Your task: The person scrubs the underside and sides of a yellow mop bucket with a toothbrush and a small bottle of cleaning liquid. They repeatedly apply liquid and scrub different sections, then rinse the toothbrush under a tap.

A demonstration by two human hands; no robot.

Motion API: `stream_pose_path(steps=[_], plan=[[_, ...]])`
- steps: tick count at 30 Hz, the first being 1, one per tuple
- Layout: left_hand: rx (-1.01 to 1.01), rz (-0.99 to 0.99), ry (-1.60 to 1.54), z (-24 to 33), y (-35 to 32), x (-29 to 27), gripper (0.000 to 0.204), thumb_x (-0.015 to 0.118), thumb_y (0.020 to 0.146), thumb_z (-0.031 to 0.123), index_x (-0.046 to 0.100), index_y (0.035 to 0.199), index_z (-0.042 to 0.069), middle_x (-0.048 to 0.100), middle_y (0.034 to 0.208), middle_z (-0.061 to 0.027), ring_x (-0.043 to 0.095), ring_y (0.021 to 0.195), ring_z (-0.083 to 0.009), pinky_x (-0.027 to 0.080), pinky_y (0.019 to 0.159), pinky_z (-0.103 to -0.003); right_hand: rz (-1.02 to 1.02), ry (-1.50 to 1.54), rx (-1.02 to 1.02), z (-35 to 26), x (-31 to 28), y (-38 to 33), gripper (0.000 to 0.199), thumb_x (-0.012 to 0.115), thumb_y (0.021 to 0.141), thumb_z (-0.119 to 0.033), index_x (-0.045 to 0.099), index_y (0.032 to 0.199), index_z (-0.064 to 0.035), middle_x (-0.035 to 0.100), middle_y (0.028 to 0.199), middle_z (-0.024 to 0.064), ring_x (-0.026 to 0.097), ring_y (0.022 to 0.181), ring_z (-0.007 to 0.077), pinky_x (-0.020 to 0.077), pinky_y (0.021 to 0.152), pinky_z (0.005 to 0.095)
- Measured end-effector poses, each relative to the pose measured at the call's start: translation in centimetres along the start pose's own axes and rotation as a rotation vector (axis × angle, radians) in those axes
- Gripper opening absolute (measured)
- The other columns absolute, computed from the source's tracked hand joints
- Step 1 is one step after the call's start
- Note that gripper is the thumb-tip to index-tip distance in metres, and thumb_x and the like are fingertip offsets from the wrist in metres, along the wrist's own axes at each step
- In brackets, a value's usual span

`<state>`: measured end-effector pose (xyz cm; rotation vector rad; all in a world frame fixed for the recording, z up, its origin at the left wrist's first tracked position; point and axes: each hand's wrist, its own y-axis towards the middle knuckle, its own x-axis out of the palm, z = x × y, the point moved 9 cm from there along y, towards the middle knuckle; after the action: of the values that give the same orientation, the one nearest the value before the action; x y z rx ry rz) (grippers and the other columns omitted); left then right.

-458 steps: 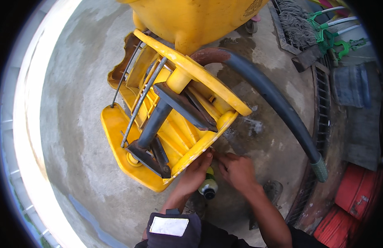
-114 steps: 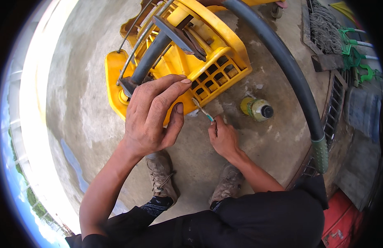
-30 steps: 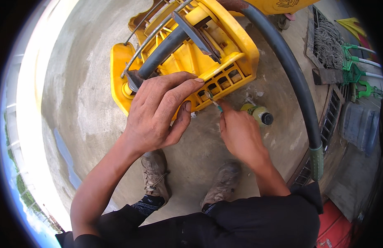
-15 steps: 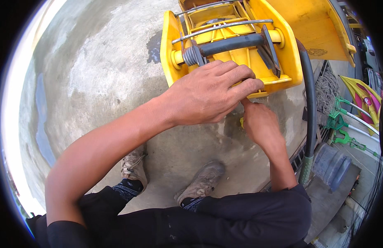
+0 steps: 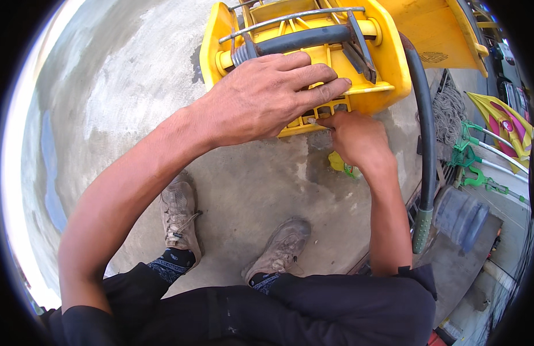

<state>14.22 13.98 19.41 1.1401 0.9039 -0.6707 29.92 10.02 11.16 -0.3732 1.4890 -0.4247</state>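
A yellow plastic mop wringer (image 5: 388,72) is at the top of the view, with a black-sleeved bar (image 5: 301,39), a coil spring and metal rods across it. My left hand (image 5: 267,95) lies over its near edge, fingers bent round the plastic. Just right of it, my right hand (image 5: 359,138) reaches to the slotted grid (image 5: 340,106) on the wringer's lower edge. Its index finger points at the grid and the other fingers are curled; a tiny pale bit shows at the tip. Below that hand is a small yellow-green thing (image 5: 338,162), perhaps on the floor.
A long black lever (image 5: 431,132) with a grey grip runs down on the right. Beyond it are a grey string mop head (image 5: 448,109), green mop clamps (image 5: 465,153), a yellow-pink bag (image 5: 503,127) and a clear plastic jug (image 5: 460,219). My shoes stand on the concrete floor (image 5: 117,109).
The wringer and both hands sit farther left in view. My hands have moved apart, so the grid shows between them. More of the yellow-green thing is visible below my right hand.
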Motion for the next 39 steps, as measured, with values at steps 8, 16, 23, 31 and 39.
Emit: stream_pose_path(steps=[8,16,23,31,39], plan=[[-0.066,0.035,-0.061,0.2,-0.4,0.0,0.073,0.081,0.09,0.011,0.064,0.16,0.021,0.071,0.137,-0.0026,0.071,0.114,-0.0243,0.059,0.103,-0.042,-0.032,0.23,-0.069,0.5,0.5,2.9,0.027,0.067,0.102,-0.013,0.086,0.121,-0.0112,0.083,0.122,0.0176,0.079,0.117,0.036,0.0625,0.1,0.0481],[-0.086,0.036,-0.048,0.2,-0.6,0.2,0.071,0.08,0.09,0.011,0.064,0.159,0.021,0.071,0.136,-0.0018,0.071,0.113,-0.0244,0.059,0.1,-0.042,0.027,0.367,0.149,1.3,2.9,0.1,0.028,0.072,0.103,-0.016,0.085,0.128,-0.0158,0.082,0.124,0.018,0.078,0.114,0.0389,0.0605,0.101,0.0514],[-0.086,0.046,-0.045,0.2,-0.3,-0.1,0.07,0.082,0.089,0.014,0.067,0.157,0.022,0.072,0.132,-0.001,0.073,0.112,-0.0241,0.059,0.097,-0.042,0.052,0.167,0.093,0.3,-0.2,1.5,0.024,0.075,0.101,-0.014,0.087,0.122,-0.0174,0.082,0.121,0.0175,0.078,0.11,0.0399,0.0618,0.098,0.0505],[-0.102,0.045,-0.044,0.1,-0.5,0.3,0.069,0.084,0.09,0.016,0.068,0.156,0.024,0.072,0.132,0.0002,0.073,0.113,-0.0236,0.06,0.096,-0.04,0.083,0.153,0.074,0.1,-0.7,0.1,0.018,0.073,0.101,-0.016,0.084,0.114,-0.0094,0.082,0.109,0.0176,0.079,0.106,0.039,0.0623,0.094,0.051],[-0.113,0.034,-0.067,-0.1,-0.4,0.0,0.069,0.085,0.089,0.019,0.069,0.156,0.025,0.072,0.131,0.0002,0.074,0.112,-0.0253,0.061,0.096,-0.041,0.271,0.342,-0.104,0.3,-1.1,2.2,0.02,0.072,0.092,-0.005,0.081,0.11,-0.0007,0.082,0.11,0.0209,0.08,0.103,0.0379,0.0624,0.091,0.0481]])
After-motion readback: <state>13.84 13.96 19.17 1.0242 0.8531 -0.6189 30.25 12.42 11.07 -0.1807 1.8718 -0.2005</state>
